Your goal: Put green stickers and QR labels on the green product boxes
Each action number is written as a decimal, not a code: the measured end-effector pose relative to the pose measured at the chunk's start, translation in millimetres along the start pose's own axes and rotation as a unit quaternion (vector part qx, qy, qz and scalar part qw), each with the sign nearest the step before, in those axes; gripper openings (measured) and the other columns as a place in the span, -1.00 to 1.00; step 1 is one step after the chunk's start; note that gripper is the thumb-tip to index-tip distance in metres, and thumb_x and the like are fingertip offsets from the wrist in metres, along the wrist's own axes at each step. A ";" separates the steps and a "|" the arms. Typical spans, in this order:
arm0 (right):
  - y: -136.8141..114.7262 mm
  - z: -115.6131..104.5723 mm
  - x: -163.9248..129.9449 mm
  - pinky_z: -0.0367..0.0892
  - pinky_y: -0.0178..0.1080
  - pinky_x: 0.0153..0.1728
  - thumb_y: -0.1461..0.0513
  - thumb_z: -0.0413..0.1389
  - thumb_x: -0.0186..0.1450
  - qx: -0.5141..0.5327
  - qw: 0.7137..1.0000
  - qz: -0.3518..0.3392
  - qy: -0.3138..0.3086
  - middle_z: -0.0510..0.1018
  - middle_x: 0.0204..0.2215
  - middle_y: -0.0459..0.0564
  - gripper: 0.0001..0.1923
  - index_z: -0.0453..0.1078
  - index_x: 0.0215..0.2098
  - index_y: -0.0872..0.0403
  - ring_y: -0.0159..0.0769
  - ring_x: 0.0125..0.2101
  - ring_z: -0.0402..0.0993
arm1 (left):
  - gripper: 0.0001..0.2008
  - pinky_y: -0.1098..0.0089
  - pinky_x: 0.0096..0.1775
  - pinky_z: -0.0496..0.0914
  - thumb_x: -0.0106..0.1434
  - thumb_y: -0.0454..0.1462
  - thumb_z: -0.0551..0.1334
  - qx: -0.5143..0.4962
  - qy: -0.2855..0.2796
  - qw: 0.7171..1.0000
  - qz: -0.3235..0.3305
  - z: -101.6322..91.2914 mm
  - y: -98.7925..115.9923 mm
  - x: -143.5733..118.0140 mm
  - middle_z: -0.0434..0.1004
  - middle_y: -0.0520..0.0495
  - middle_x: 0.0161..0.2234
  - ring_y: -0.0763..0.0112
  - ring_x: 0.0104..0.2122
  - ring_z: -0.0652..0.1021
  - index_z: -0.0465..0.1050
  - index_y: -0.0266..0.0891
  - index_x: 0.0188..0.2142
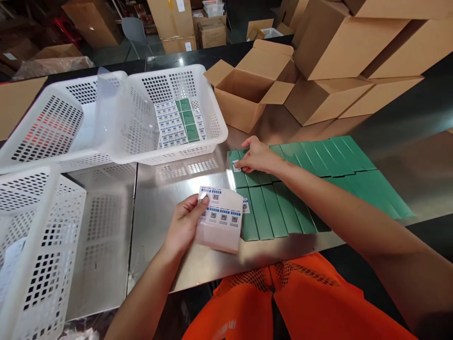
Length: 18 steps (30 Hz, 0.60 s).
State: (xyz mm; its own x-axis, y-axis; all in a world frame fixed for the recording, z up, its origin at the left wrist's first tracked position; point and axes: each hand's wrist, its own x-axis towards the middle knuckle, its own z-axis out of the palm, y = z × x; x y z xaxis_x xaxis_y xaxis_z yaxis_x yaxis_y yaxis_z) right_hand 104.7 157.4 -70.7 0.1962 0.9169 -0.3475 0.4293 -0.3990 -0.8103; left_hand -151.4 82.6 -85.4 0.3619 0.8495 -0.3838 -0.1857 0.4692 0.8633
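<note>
My left hand (186, 221) pinches a sheet of QR-code stickers (223, 217) between thumb and fingers; part of its backing is bare. My right hand (257, 156) is at the far left end of the rows of green boxes (276, 210). Its fingertips are closed on a small white sticker (236, 166), which lies against the end green box. Another sticker (245, 206) sits on the first box of the near row, beside the sheet's edge. The green boxes stand packed side by side in two rows, partly hidden under my right forearm.
A white plastic basket (170, 153) holds more sticker sheets (170, 123) and green cards. Other white baskets (53, 226) stand at the left. Behind the green boxes are an open carton (237, 111) and stacked cartons (357, 47). The metal table's near edge meets my orange clothing.
</note>
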 end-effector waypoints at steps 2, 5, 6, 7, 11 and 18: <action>0.3 -0.3 -6.9 0.42 -0.17 -0.46 0.25 0.46 -0.11 -0.081 0.994 -0.053 0.043 0.44 -0.53 -0.22 -0.36 0.18 -0.21 -0.02 -0.27 -0.52 0.45 | -0.69 0.42 -0.40 0.41 0.12 -0.07 0.45 -0.002 0.001 1.000 0.005 0.0 -1.5 0.9 0.66 -0.07 -0.42 0.36 -0.50 0.57 0.61 -0.28 -0.30; -1.4 6.2 -37.4 0.41 -0.16 -0.29 0.14 0.43 -0.01 -0.068 0.976 -0.178 0.103 0.49 -0.43 -0.17 -0.52 0.30 -0.26 0.00 -0.28 -0.40 0.47 | -0.68 0.41 -0.40 0.40 0.15 -0.06 0.42 0.002 0.006 1.000 0.018 -0.1 -3.6 1.7 0.66 -0.08 -0.41 0.35 -0.49 0.57 0.61 -0.28 -0.27; -2.6 10.3 -51.2 0.41 -0.17 -0.23 0.12 0.40 0.05 -0.035 0.969 -0.221 0.108 0.53 -0.39 -0.15 -0.59 0.34 -0.24 0.00 -0.28 -0.35 0.49 | -0.68 0.41 -0.40 0.39 0.17 -0.05 0.41 0.006 0.007 1.000 0.025 -0.1 -4.2 1.6 0.66 -0.07 -0.41 0.35 -0.49 0.57 0.61 -0.27 -0.26; -4.0 14.9 -65.0 0.40 -0.17 -0.18 0.12 0.38 0.10 -0.009 0.961 -0.256 0.106 0.56 -0.35 -0.14 -0.63 0.37 -0.21 -0.01 -0.28 -0.30 0.51 | -0.68 0.42 -0.40 0.39 0.19 -0.05 0.40 0.011 0.006 0.999 0.033 0.0 -4.9 1.4 0.66 -0.07 -0.41 0.35 -0.48 0.56 0.60 -0.27 -0.25; -8.3 33.2 -101.4 0.39 -0.17 -0.13 0.16 0.35 0.16 -0.004 0.960 -0.280 0.024 0.64 -0.29 -0.15 -0.64 0.44 -0.09 -0.08 -0.23 -0.20 0.56 | -0.67 0.42 -0.39 0.38 0.22 -0.02 0.37 0.041 0.006 0.996 0.077 0.7 -7.5 -0.8 0.65 -0.05 -0.38 0.37 -0.47 0.55 0.61 -0.25 -0.24; -0.6 50.3 -97.8 0.37 -0.07 -0.03 0.11 0.27 0.25 -0.033 0.947 -0.316 0.055 0.61 -0.11 -0.02 -0.68 0.45 -0.04 -0.05 -0.12 -0.03 0.50 | -0.65 0.42 -0.37 0.38 0.24 0.01 0.33 0.094 0.015 0.989 0.111 0.9 -9.0 -4.1 0.64 -0.05 -0.38 0.34 -0.44 0.55 0.61 -0.23 -0.23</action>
State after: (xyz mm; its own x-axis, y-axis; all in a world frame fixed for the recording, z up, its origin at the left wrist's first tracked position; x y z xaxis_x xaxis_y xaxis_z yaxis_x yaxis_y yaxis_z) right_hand 40.9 68.5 -60.0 -0.0281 0.9675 0.2511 0.5446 0.2255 -0.8078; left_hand -150.4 74.7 -91.3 0.3031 0.9349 -0.1847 -0.0842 0.2193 0.9720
